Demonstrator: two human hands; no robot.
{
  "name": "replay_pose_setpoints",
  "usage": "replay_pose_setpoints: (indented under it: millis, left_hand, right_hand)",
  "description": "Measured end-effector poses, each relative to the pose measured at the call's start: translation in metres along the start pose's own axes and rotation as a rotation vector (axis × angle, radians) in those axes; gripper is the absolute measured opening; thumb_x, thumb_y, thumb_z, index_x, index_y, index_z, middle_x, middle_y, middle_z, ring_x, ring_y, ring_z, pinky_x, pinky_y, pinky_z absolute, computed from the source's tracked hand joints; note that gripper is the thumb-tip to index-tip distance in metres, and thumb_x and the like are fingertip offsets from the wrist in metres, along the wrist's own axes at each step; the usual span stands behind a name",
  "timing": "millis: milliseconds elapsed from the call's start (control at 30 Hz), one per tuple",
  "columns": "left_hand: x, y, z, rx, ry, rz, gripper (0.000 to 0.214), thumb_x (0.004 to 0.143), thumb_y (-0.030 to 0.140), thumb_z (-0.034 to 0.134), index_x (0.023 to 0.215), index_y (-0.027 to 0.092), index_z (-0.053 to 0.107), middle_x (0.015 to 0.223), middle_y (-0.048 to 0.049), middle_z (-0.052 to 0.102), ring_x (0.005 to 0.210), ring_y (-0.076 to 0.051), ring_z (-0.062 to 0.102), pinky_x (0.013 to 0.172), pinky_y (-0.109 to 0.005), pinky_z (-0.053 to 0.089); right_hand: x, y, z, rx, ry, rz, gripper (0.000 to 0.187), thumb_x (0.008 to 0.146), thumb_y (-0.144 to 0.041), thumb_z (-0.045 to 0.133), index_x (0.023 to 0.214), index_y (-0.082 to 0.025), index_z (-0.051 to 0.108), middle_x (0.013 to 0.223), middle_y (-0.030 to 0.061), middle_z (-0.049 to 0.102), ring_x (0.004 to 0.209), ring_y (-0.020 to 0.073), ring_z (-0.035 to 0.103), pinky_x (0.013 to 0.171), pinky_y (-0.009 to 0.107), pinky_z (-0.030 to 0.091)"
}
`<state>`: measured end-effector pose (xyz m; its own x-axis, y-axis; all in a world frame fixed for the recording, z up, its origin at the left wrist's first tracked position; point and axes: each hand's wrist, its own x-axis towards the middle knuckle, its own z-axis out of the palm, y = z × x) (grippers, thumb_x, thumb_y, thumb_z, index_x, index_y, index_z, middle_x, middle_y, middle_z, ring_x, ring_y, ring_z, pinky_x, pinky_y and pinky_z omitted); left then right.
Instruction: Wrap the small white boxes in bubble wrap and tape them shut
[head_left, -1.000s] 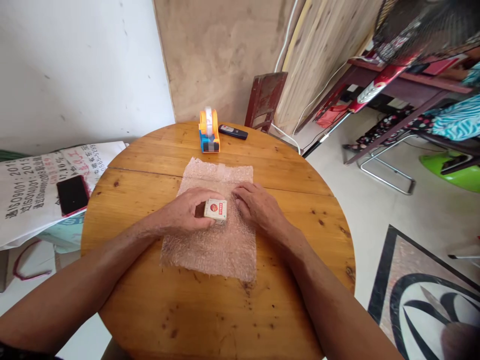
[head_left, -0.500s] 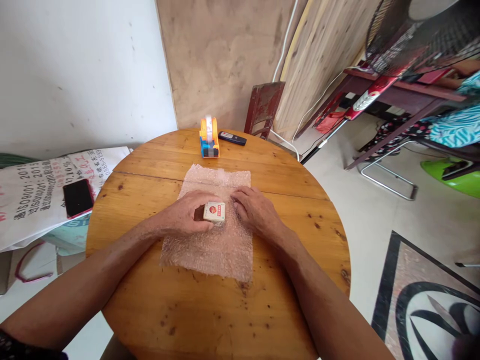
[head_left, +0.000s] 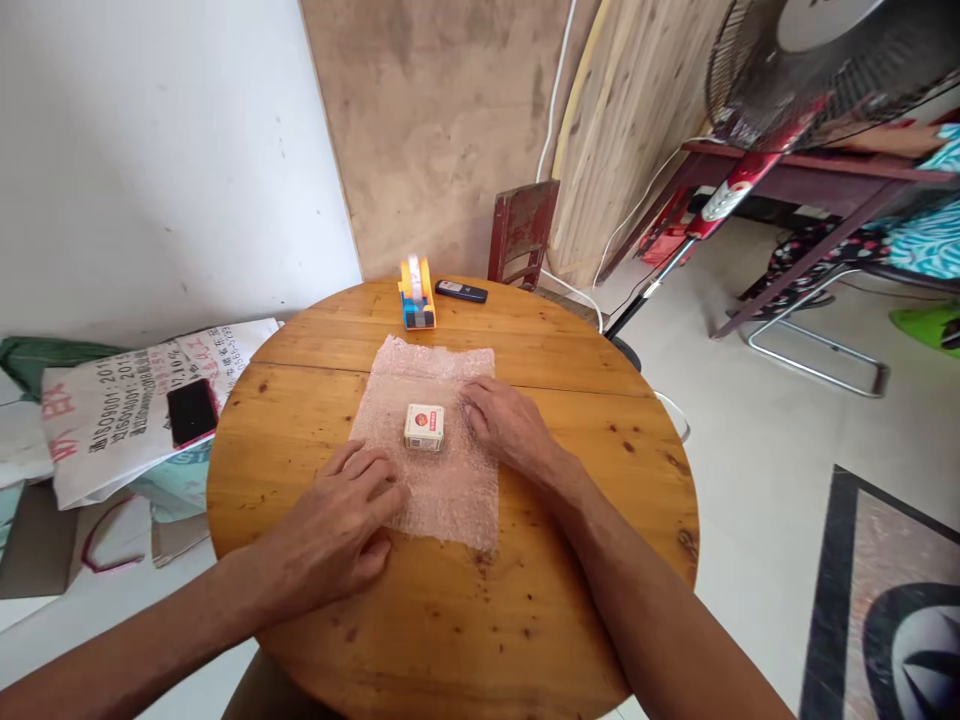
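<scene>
A small white box (head_left: 424,427) with a red emblem on top rests on a sheet of bubble wrap (head_left: 442,500), with neither hand touching it. My left hand (head_left: 349,520) is open over the lower left edge of the wrap, palm down, its fingers slightly bent and apart. My right hand (head_left: 514,425) lies on the wrap's right edge, fingers loosely bent and pointing toward the box. It is open, with nothing visible in it. The wrap lies flat on a round wooden table (head_left: 592,520).
At the table's back stand an orange and blue tape dispenser (head_left: 418,295) and a dark remote control (head_left: 460,291). On the left, a phone (head_left: 192,412) lies on a printed white sack (head_left: 142,375). A wooden chair (head_left: 523,230) and a standing fan (head_left: 750,180) are beyond; a person sits far right.
My left hand has let go of the box and drawn back toward me, to the wrap's lower left edge. The right hand stays at the right edge. The view has shifted slightly.
</scene>
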<state>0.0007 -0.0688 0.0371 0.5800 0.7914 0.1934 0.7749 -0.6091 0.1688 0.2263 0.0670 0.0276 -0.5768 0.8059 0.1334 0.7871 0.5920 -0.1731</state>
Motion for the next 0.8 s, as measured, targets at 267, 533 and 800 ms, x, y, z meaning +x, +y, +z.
replay_pose_setpoints:
  millis: [267, 533, 800]
  left_hand:
    - [0.009, 0.001, 0.019, 0.051, 0.186, 0.027, 0.018, 0.075, 0.003, 0.054, 0.081, 0.017, 0.062, 0.108, -0.0112, 0.063, 0.110, -0.028, 0.054, 0.104, -0.051, 0.042]
    - [0.012, -0.001, 0.024, -0.102, 0.319, 0.006, 0.016, 0.079, 0.003, 0.052, 0.083, 0.017, 0.059, 0.103, -0.0110, 0.062, 0.100, -0.025, 0.055, 0.092, -0.046, 0.048]
    - [0.010, 0.002, 0.025, -0.197, 0.322, 0.018, 0.020, 0.072, 0.001, 0.051, 0.080, 0.018, 0.056, 0.105, -0.0101, 0.063, 0.103, -0.026, 0.055, 0.094, -0.047, 0.047]
  right_hand:
    - [-0.006, -0.008, -0.002, 0.399, 0.129, -0.149, 0.028, 0.094, -0.022, 0.044, 0.115, -0.015, 0.063, 0.115, 0.0112, 0.067, 0.106, 0.0218, 0.061, 0.093, 0.036, 0.047]
    - [-0.005, -0.022, 0.008, 0.509, 0.059, -0.157, 0.047, 0.079, -0.027, 0.066, 0.124, -0.019, 0.058, 0.123, 0.0110, 0.065, 0.110, 0.0248, 0.061, 0.095, 0.040, 0.047]
    - [-0.004, -0.024, 0.009, 0.496, 0.091, -0.143, 0.040, 0.078, -0.026, 0.065, 0.117, -0.018, 0.061, 0.116, 0.0101, 0.068, 0.104, 0.0239, 0.062, 0.091, 0.038, 0.047]
